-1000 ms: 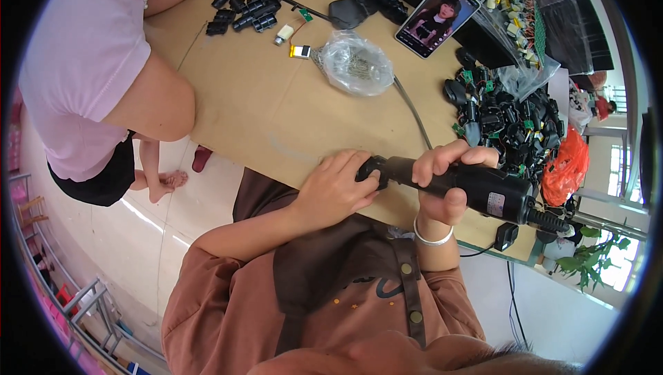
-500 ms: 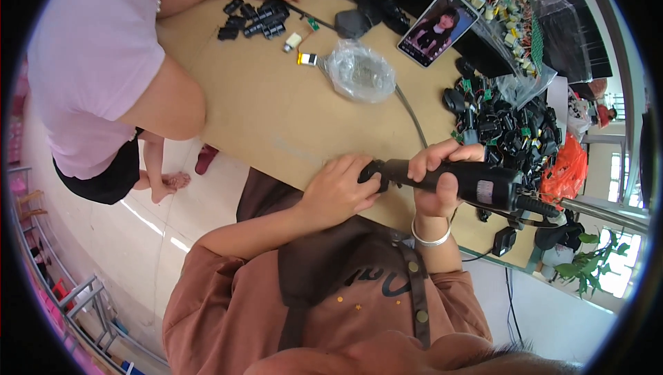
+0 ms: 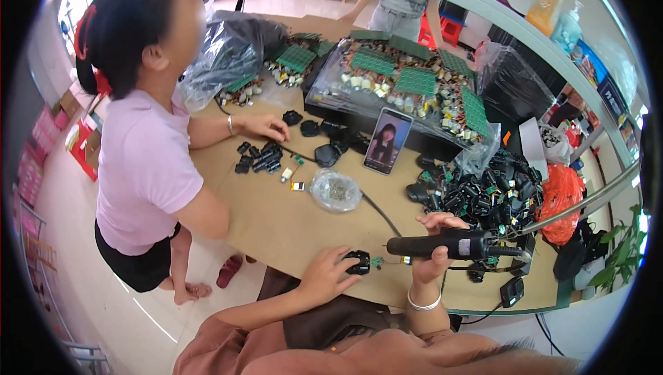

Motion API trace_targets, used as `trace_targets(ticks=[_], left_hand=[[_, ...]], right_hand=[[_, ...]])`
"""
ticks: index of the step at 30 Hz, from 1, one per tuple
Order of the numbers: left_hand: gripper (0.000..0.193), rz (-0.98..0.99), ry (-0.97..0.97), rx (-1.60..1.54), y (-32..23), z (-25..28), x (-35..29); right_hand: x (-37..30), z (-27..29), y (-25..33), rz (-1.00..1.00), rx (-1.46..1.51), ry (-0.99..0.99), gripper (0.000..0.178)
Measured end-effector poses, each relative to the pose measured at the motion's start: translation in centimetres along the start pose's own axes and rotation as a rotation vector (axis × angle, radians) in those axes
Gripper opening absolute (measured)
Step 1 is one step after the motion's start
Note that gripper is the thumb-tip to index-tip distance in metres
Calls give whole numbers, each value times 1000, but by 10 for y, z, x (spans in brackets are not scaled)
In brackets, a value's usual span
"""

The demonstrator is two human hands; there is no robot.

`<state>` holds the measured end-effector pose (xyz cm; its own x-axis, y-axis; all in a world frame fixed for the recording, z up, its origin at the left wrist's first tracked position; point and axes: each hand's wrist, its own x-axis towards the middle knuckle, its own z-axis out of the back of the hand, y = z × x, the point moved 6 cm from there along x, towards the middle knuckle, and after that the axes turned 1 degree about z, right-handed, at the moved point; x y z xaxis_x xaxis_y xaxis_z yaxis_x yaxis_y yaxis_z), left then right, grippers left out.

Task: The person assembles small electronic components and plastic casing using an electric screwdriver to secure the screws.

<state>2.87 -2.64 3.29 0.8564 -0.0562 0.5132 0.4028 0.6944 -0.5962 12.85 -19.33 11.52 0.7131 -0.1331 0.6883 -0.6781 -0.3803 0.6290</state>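
Observation:
My left hand (image 3: 323,277) has its fingers closed around a small black plastic housing (image 3: 358,262) near the table's front edge. Beside the housing, a small green circuit board (image 3: 376,263) shows, and a small battery (image 3: 406,260) lies a little further right. In my right hand (image 3: 432,262) is a black electric screwdriver (image 3: 449,244), held level with its thin tip pointing left. That tip is apart from the housing. A cable leaves the screwdriver's right end.
A small bag of screws (image 3: 335,190) lies mid-table, near a propped phone (image 3: 389,140). At right is a heap of black housings (image 3: 494,192) beside an orange bag (image 3: 561,199). Behind stands a bin of green boards (image 3: 414,79). A co-worker (image 3: 141,175) sits at left, one hand near black parts (image 3: 261,157).
My view has tilted up, showing more of the far table. The screwdriver has come away from the black housing, leaving a gap. The co-worker's hand stays near the black parts.

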Motion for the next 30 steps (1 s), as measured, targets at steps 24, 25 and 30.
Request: trace_targets(ticks=[24,25,30], left_hand=[[10,147,93,150,109,8,130],[10,220,58,132,109,11,130],[13,401,-4,-310,74,16,98]], right_hand=[[-17,-2,-10,-330,238,10,39],[-17,0,-11,-327,210,0,38],[-15,8,-2,-223,311,-119,44]])
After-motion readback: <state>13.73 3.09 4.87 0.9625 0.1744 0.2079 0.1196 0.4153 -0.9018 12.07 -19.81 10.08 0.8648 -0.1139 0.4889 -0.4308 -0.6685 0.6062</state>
